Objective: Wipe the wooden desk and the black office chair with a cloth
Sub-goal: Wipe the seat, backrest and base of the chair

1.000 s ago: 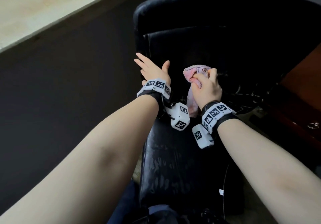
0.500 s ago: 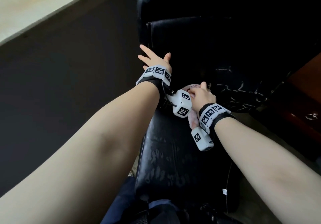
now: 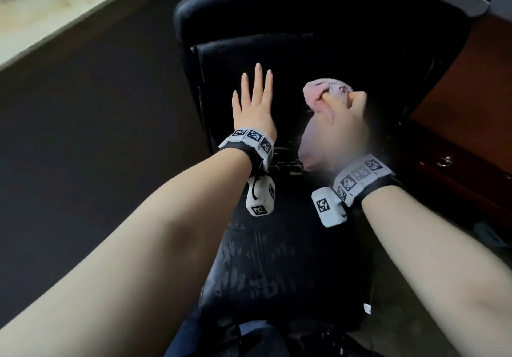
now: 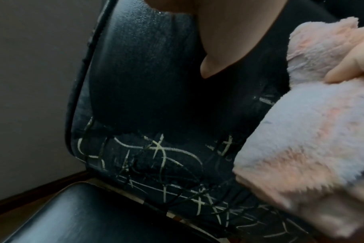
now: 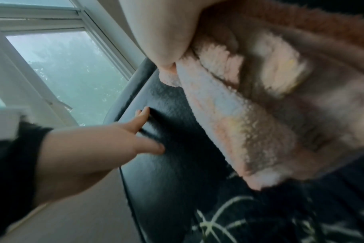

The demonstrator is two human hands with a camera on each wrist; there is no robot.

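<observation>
Pale stone sill [image 3: 41, 10]: runs off at 10 o'clock beside the dark wall, with the window [image 5: 69, 69] above it; no part in the wiping.
Left hand [image 3: 253, 107]: fingers straight and spread, palm laid flat on the backrest, holding nothing; by my reading it braces the chair so that it cannot swivel or roll away under the rubbing.
Black office chair [image 3: 277, 259]: fills the middle; the seat runs toward 6 o'clock and the backrest [image 4: 156, 82] rises at 12 o'clock, so the person faces it head on and both arms reach it.
Cracked patch [image 4: 166, 156]: pale lines cross the lower backrest just above the seat, where the covering looks worn; wiping there probably wants a lighter press.
Pink cloth [image 3: 327, 93]: bunched into a wad against the backrest at 1 o'clock of the left hand, its loose end hanging down below the fist; a wad gives a firm pad to press with.
Right hand [image 3: 346, 124]: fingers and thumb curled tight round the cloth, blurred, which suggests a stroke under way.
Wooden surface [image 3: 476, 101]: reddish-brown, at 3 o'clock, with a ring-pull drawer [image 3: 444, 160]; neither hand is near it.
</observation>
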